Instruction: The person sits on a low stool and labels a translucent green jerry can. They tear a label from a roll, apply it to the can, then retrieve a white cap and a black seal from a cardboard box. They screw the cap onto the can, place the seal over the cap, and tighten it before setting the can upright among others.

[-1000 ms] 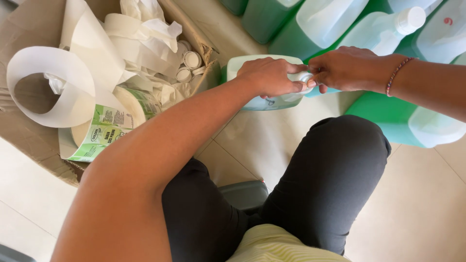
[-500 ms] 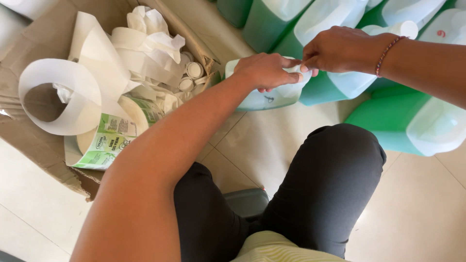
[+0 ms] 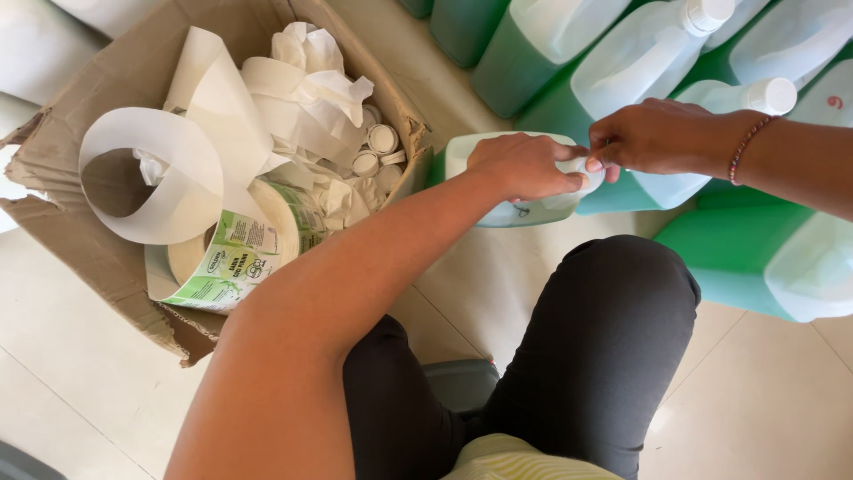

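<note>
— Pale floor tiles [image 3: 533, 293] are seen under a jug [image 3: 520, 182] of green liquid, just beside the cardboard box [image 3: 115, 80]. What could be spoiled?

— The jug could be tipped if pressed sideways; a crooked result is judged likely if it shifts.

— And the hands?

— The left hand [image 3: 524, 164] is closed over the jug's top, arm stretched forward. The right hand [image 3: 653, 138] is pinched at its edge, fingertips meeting the left's.
</note>
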